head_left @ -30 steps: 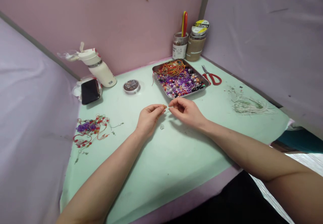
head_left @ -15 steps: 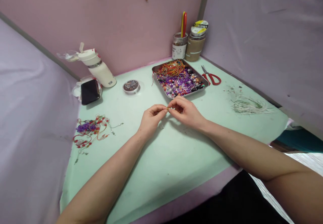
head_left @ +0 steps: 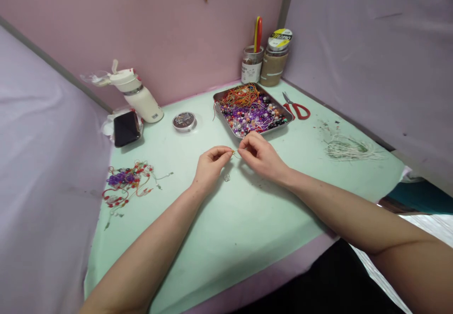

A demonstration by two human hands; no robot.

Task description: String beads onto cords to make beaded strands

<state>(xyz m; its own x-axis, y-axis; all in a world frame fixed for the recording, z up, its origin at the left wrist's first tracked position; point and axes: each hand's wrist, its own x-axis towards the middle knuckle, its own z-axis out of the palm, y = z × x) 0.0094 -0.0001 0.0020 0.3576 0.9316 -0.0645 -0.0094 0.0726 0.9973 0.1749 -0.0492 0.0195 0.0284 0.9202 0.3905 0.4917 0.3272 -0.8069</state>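
Note:
My left hand [head_left: 212, 162] pinches a small orange-yellow bead [head_left: 233, 152] between thumb and fingertips. Facing it across a small gap, my right hand [head_left: 260, 154] is closed in a pinch on a thin cord [head_left: 236, 156] that reaches over to the bead. Whether the cord passes through the bead is too small to tell. Just below my left fingertips hangs or lies a small clear piece [head_left: 227, 177]. Beyond my hands sits a metal tray [head_left: 226, 121] of purple, black, white and orange beads [head_left: 247, 116], with a tangle of orange cord [head_left: 242, 95] at its back.
Red-handled scissors [head_left: 297, 107] lie right of the tray, with white cords [head_left: 348, 148] farther right. Strung beads [head_left: 129, 179] lie at left. A round spool [head_left: 184, 121], phone [head_left: 126, 128], white bottle [head_left: 143, 99] and two jars [head_left: 252, 66] stand toward the back.
My right fingertips have drawn slightly right, away from my left, and a short length of cord now shows between them. The clear piece below my left hand shows more plainly.

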